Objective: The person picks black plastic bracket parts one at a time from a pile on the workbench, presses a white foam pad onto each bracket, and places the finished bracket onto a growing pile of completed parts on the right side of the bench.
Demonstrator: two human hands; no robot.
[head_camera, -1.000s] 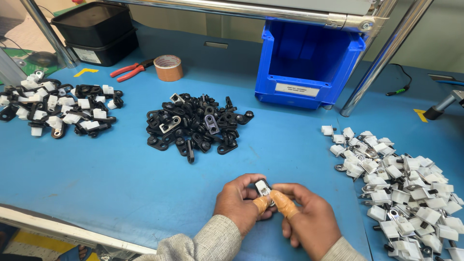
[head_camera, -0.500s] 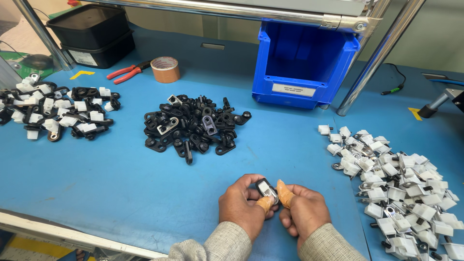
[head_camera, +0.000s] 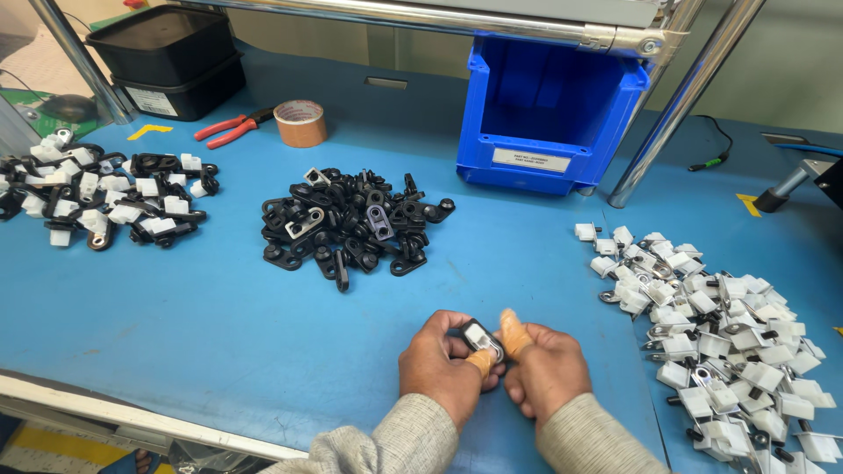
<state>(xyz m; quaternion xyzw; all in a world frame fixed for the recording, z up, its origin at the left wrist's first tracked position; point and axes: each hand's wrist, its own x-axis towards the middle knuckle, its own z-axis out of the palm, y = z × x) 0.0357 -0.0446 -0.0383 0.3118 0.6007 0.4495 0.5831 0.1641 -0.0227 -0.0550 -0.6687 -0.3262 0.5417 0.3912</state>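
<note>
Far off to the left of your left hand (head_camera: 443,364) lies a heap of assembled clips (head_camera: 105,189), black loops with white blocks on them, and beyond it stand stacked black bins (head_camera: 167,57), red-handled pliers (head_camera: 230,128) and a roll of brown tape (head_camera: 299,122). Straight ahead of your hands, well apart from them, sits a pile of black plastic brackets (head_camera: 356,226), flat pieces with round eyelets and a few metal inserts showing. Your left hand grasps a small part (head_camera: 482,339) between thumb and fingers; its thumb wears an orange finger cot. The part sits between your two hands, just above the near edge of the blue table (head_camera: 193,325): a small black body with a shiny metal face turned up, roughly rectangular, mostly hidden by your fingertips. Your right hand (head_camera: 546,369) closes on the same part from the other side, an orange-capped finger pressed against its top edge, the remaining fingers curled under. Both sleeves are light grey knit. Ahead and to the right of your right hand stands an open blue bin (head_camera: 549,105), and just to its right spreads a wide heap of white blocks with metal tabs (head_camera: 720,338).
</note>
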